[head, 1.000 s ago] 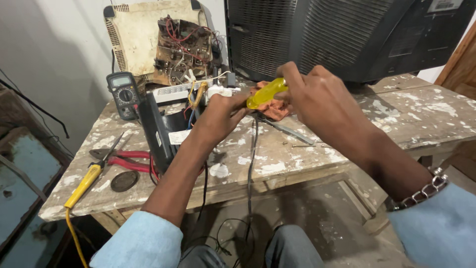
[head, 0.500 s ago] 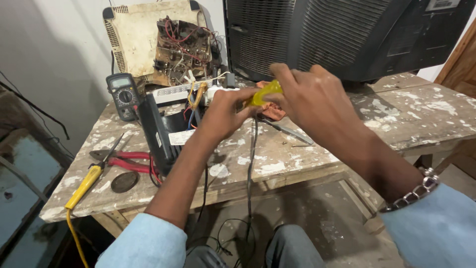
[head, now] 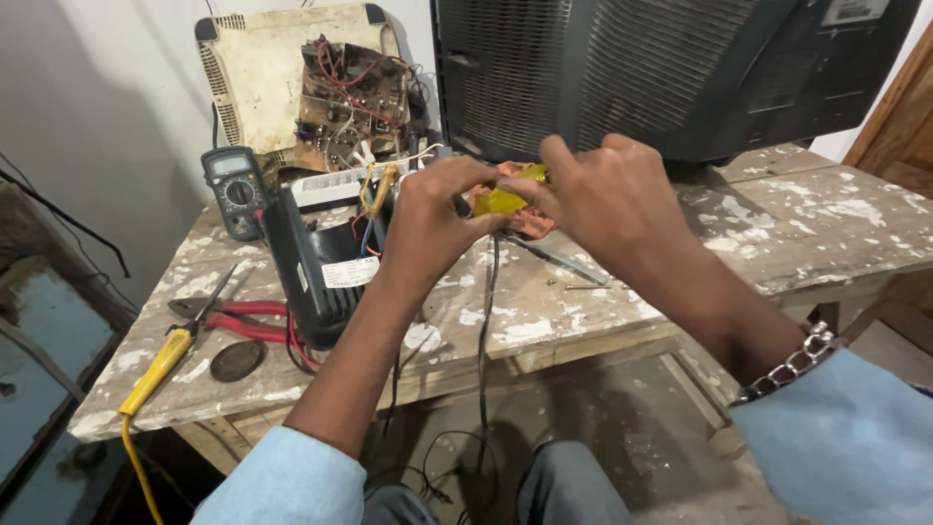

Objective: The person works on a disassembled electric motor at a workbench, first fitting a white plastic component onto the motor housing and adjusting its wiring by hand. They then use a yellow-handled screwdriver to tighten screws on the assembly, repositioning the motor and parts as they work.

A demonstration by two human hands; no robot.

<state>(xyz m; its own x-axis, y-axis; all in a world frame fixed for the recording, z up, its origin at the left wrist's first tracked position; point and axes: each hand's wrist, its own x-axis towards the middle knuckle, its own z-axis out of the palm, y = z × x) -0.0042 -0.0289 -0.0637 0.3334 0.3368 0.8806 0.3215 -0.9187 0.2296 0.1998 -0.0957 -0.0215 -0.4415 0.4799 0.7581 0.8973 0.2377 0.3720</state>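
Observation:
My left hand and my right hand meet above the middle of a paint-spattered wooden table. Between their fingertips is a yellow-handled tool, mostly covered by fingers. My right hand wraps its handle from the right, and my left hand pinches its other end. Just under the tool lies an orange part. A black cable hangs from below my hands over the table's front edge. A metal chain bracelet is on my right wrist.
A black box-shaped unit with coloured wires stands left of my hands. A multimeter, red pliers, a yellow-handled probe and a dark disc lie on the left. An open circuit board and a large black set stand behind.
My hands have drawn closer together and my fingers now cover more of the yellow tool. The things on the table have not moved.

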